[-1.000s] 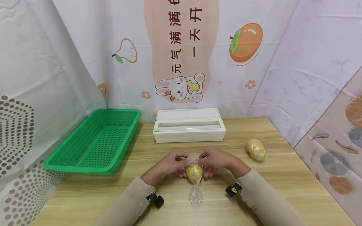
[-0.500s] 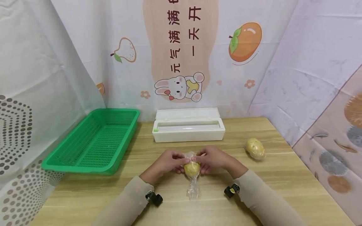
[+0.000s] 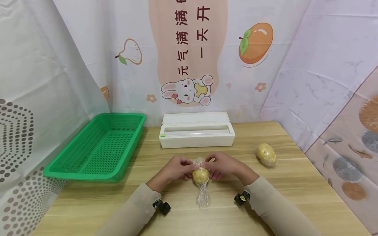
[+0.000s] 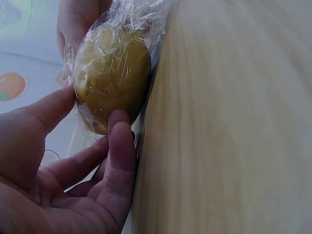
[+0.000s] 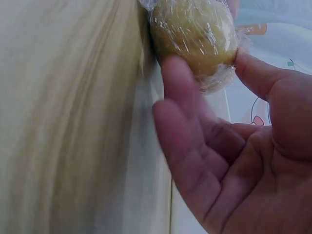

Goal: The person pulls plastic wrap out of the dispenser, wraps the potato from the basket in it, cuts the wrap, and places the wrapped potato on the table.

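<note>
Between both hands, low over the wooden table (image 3: 295, 196), is a yellow potato (image 3: 201, 176) in clear plastic wrap (image 3: 202, 196). A twisted tail of the wrap trails toward the person. My left hand (image 3: 178, 168) holds the potato's left side, thumb on top and fingers lower down. On the other side my right hand (image 3: 223, 165) grips it the same way, thumbs almost meeting at the wrap's far end. In the left wrist view, fingertips press the wrapped potato (image 4: 117, 73) near the table surface. The right wrist view shows loose film bunched at the potato's (image 5: 195, 34) end.
Farther back stands a white cling film box (image 3: 197, 141) with its lid up and a roll inside. At the left is a green plastic basket (image 3: 134, 154). Another wrapped potato (image 3: 266, 154) lies at the right. A printed curtain (image 3: 133, 88) closes off the back.
The potato and both hands have shifted slightly left and away from the person since one second ago. Both thumbs stay at the wrap's far end.
</note>
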A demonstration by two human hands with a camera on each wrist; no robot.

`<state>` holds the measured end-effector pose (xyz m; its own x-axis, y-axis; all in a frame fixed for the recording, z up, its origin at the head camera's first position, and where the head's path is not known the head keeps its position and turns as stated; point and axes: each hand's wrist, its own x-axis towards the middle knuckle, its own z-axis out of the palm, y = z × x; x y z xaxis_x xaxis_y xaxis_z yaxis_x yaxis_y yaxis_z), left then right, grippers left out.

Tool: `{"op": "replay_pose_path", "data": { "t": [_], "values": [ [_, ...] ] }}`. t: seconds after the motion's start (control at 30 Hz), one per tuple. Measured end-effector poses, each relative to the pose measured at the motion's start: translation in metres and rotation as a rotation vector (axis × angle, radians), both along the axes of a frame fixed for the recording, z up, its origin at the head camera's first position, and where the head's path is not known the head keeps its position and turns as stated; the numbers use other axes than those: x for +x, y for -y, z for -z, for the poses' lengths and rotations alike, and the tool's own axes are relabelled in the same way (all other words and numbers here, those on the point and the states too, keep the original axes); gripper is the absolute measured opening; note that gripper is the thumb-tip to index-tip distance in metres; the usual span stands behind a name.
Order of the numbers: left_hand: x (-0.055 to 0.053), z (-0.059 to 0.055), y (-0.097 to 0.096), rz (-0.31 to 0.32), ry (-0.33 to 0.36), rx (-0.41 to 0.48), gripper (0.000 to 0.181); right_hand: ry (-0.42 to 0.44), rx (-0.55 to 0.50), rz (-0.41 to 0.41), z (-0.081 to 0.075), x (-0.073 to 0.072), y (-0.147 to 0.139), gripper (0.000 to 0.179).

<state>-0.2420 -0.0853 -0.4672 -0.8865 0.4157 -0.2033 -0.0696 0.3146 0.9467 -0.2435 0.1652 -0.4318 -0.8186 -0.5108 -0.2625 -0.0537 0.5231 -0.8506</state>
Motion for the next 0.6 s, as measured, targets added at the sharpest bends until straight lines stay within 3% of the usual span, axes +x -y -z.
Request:
{"op": "replay_pose_path", "data": {
  "t": [0.17, 0.3, 0.43, 0.6],
  "values": [
    [0.0, -0.002, -0.001, -0.011, 0.007, -0.004, 0.036, -0.177, 0.06, -0.072, -0.011, 0.0, -0.01, 0.047],
    [-0.001, -0.002, 0.0, -0.031, 0.006, 0.003, 0.038, -0.352, 0.069, -0.25, -0.02, 0.004, -0.016, 0.04],
    [-0.003, -0.002, 0.001, -0.039, 0.011, 0.012, 0.035, -0.386, 0.014, -0.445, -0.023, 0.009, -0.015, 0.043],
    [-0.004, -0.001, 0.003, -0.039, 0.021, 0.038, 0.033, -0.371, -0.017, -0.55, -0.02, 0.014, -0.006, 0.052]
  ]
}}
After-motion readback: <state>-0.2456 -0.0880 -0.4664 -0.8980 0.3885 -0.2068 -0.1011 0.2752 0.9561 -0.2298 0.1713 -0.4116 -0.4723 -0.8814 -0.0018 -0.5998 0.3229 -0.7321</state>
